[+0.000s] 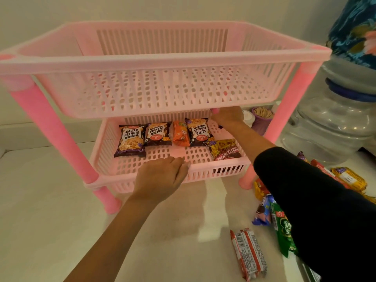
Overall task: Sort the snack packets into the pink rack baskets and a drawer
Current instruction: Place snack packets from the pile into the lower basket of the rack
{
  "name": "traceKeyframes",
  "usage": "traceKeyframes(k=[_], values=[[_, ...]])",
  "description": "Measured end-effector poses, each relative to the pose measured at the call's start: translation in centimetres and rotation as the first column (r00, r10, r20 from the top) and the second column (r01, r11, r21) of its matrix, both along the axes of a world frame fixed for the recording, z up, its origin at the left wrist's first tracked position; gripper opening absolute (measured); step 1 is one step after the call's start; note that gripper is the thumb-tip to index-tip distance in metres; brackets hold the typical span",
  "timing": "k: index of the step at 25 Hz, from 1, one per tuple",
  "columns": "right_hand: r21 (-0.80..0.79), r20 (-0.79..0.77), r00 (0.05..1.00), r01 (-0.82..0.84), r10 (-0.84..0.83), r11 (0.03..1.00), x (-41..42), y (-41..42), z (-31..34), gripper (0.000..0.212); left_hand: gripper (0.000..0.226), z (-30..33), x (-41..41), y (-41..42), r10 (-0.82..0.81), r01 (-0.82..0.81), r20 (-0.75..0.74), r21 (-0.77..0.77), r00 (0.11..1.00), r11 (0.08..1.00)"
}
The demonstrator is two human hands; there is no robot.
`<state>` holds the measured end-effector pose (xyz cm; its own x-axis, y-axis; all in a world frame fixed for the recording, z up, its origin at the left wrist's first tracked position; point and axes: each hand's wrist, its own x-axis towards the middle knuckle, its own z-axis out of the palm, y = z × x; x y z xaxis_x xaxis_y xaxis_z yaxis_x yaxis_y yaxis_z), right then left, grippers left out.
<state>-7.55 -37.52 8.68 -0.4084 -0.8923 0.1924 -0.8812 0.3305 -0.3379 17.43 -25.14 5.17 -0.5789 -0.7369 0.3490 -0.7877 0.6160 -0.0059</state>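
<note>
**While both hands work the lower basket, the top one sits empty**

Since the upper basket [162, 58] overhangs the lower basket [142, 176], headroom between them is tight; right hand [226, 117] is deep in that gap at the back right, just under the upper basket's floor. Its fingers are curled, but whether they grip anything I cannot tell, since the fingertips are hidden behind the hand.

Left hand [162, 178] rests on the lower basket's front rim, fingers straight and close together, tips reaching just over the edge. It holds nothing.

Lower basket contents, back row left to right: salted peanuts packet [131, 140] upright-facing, second peanuts packet [158, 133] upside down, orange packet [180, 133], third peanuts packet [198, 132] upside down. All four are near or touching their neighbours. A yellow Khatta Meetha packet [224, 149] lies front right, overlapping the third peanuts packet's corner. The floor in front of the row, centre and left, is free.

The counter [61, 220] in front of the rack is open to the left. On the right lie loose packets: red-and-white biscuit pack [248, 254] alone, then a cluster beside the black sleeve [315, 200]: Oreo pack [262, 210], green Mom's Magic pack [282, 228], yellow pack [349, 178].

Behind the right rear leg stands a purple cup of toothpicks [262, 119]. Clear stacked containers [333, 123] crowd the right side.
</note>
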Motion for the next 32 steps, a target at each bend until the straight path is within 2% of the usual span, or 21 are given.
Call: traceKeyframes(k=[3, 5, 8, 10, 12, 15, 17, 20, 23, 26, 27, 29, 31, 32], values=[[0.153, -0.134, 0.991, -0.006, 0.027, 0.988, 0.0, -1.2, -1.3, 0.041, 0.048, -0.4, 0.1, -0.1, -0.061, 0.058, -0.019, -0.148, 0.998, 0.987], [0.167, -0.155, 0.987, -0.025, 0.051, 0.986, 0.3, -1.6, -2.4, 0.045, 0.046, -0.7, 0.1, -0.4, -0.078, 0.067, -0.044, -0.210, 0.996, 0.975], [0.179, -0.046, 0.998, -0.035, 0.044, 0.983, 0.6, -1.7, -3.0, 0.056, 0.045, -0.9, 0.0, -0.5, -0.093, 0.071, -0.081, -0.239, 0.992, 0.968], [0.168, 0.012, 0.999, -0.049, 0.048, 0.985, 0.5, -1.7, -3.1, 0.047, 0.045, -0.9, 0.0, -0.6, -0.098, 0.073, -0.093, -0.241, 0.991, 0.968], [0.201, 0.038, 0.998, -0.052, 0.046, 0.978, 0.3, -1.3, -2.9, 0.035, 0.044, -1.0, 0.0, -0.7, -0.101, 0.073, -0.100, -0.254, 0.990, 0.964], [0.233, -0.004, 0.998, -0.059, 0.061, 0.971, 0.5, -0.5, -1.6, 0.042, 0.044, -1.2, 0.1, -0.8, -0.109, 0.081, -0.096, -0.259, 0.989, 0.962], [0.161, -0.049, 0.997, -0.056, 0.064, 0.985, 0.7, 0.7, -0.3, 0.038, 0.044, -1.3, 0.1, -0.8, -0.120, 0.092, -0.097, -0.258, 0.988, 0.962], [-0.044, -0.036, 0.990, -0.139, 0.137, 0.989, 1.7, 4.6, 0.9, 0.027, 0.044, -1.0, 0.3, -1.0, -0.132, 0.108, -0.083, -0.243, 0.988, 0.964], [-0.340, -0.064, 0.953, -0.299, 0.295, 0.892, 3.0, 11.0, 0.3, 0.021, 0.049, -0.4, 0.7, -1.0, -0.126, 0.112, -0.066, -0.183, 0.990, 0.977], [-0.483, -0.101, 0.930, -0.356, 0.353, 0.800, 2.6, 18.1, -1.3, 0.018, 0.054, -0.1, 0.6, 0.0, -0.016, 0.000, -0.116, -0.131, 0.993, 0.991], [-0.499, -0.096, 0.930, -0.353, 0.354, 0.792, 1.7, 20.2, -2.0, 0.016, 0.051, -0.4, 0.3, 0.7, 0.061, -0.079, -0.180, -0.091, 0.982, 0.993], [-0.505, 0.009, 0.947, -0.273, 0.321, 0.819, -0.8, 24.3, -3.4, 0.015, 0.034, -1.0, -0.8, 3.1, 0.195, -0.211, -0.326, -0.013, 0.925, 0.977], [-0.482, 0.144, 0.963, -0.133, 0.228, 0.866, -3.8, 28.2, -4.7, 0.017, 0.040, -2.4, -2.9, 6.9, 0.224, -0.227, -0.431, 0.045, 0.874, 0.973], [-0.468, 0.181, 0.969, -0.068, 0.171, 0.881, -5.2, 29.9, -5.2, 0.017, 0.046, -3.1, -4.2, 9.0, 0.215, -0.181, -0.479, 0.117, 0.851, 0.977]])
